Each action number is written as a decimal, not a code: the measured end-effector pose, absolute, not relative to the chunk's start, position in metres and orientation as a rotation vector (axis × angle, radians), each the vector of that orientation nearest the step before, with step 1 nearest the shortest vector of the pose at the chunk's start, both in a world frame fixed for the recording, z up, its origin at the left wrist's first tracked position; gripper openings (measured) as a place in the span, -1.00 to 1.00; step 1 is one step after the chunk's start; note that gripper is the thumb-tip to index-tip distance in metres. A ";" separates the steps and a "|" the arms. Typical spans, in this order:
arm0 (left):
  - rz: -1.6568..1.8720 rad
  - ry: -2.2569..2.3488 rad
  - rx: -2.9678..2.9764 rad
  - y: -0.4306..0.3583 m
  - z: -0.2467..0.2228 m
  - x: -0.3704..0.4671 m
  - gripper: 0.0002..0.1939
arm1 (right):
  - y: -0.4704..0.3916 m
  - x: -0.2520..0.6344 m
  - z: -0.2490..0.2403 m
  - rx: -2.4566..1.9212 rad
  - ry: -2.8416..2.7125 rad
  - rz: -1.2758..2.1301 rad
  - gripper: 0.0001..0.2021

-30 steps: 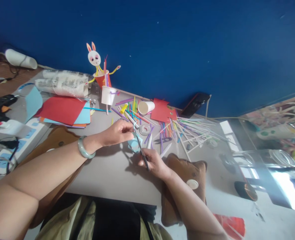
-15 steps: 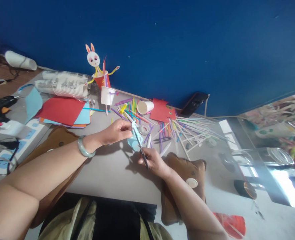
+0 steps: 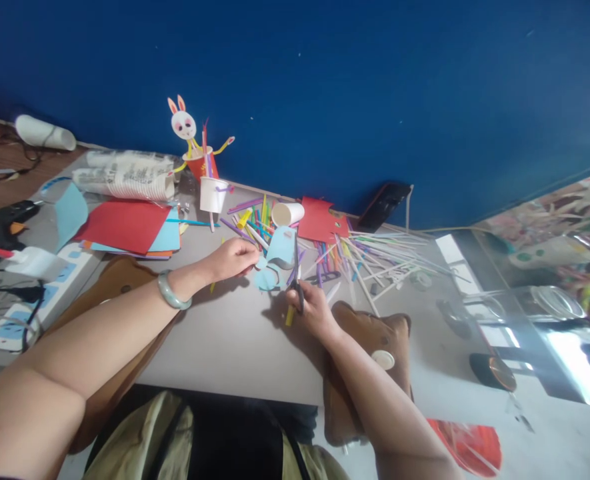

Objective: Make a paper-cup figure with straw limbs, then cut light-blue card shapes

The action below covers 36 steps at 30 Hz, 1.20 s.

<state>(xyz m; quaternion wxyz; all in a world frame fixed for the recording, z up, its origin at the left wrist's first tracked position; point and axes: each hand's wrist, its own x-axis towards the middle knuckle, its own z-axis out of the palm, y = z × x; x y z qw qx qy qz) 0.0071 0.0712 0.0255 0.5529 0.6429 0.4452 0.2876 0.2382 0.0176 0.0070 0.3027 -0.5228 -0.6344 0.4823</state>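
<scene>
My left hand [image 3: 235, 259], a bracelet on its wrist, is closed in a pinch at the edge of a small round piece of light blue paper [image 3: 261, 263]. My right hand [image 3: 313, 311] grips scissors [image 3: 297, 267], their blades pointing away from me and looking closed. Between the hands are a larger light blue paper piece [image 3: 281, 245] with a rounded edge and a curved light blue scrap [image 3: 269, 279]; whether these lie flat on the table I cannot tell. Below the scissors handle, a short yellow strip [image 3: 289, 315] shows.
Coloured straws [image 3: 379, 257], a white paper cup [image 3: 288, 214] and red paper [image 3: 319, 219] lie behind. A rabbit figure [image 3: 183, 125] stands by stacked cups [image 3: 125, 177]. Coloured sheets [image 3: 125, 225], a glue gun [image 3: 7, 220] and a power strip [image 3: 49, 293] are left; brown cushions [image 3: 369, 340] lie under both arms.
The light blue paper at the scissors has come apart into separate pieces. The scissors have turned more upright and moved right, while my left hand has shifted slightly left with a small piece.
</scene>
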 end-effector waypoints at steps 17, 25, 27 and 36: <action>0.135 1.370 2.082 0.076 0.003 0.005 -0.76 | 0.022 0.242 -0.001 -1.402 -1.467 0.962 -0.64; -0.063 1.492 2.170 0.071 0.015 0.004 -0.85 | 0.023 0.242 -0.002 -1.416 -1.466 0.955 -0.62; -0.079 1.502 2.197 0.071 0.016 0.004 -0.86 | 0.024 0.242 -0.004 -1.412 -1.451 0.968 -0.61; 0.031 1.623 2.329 0.069 0.015 0.001 -0.70 | 0.026 0.240 -0.005 -1.315 -1.289 1.128 -0.57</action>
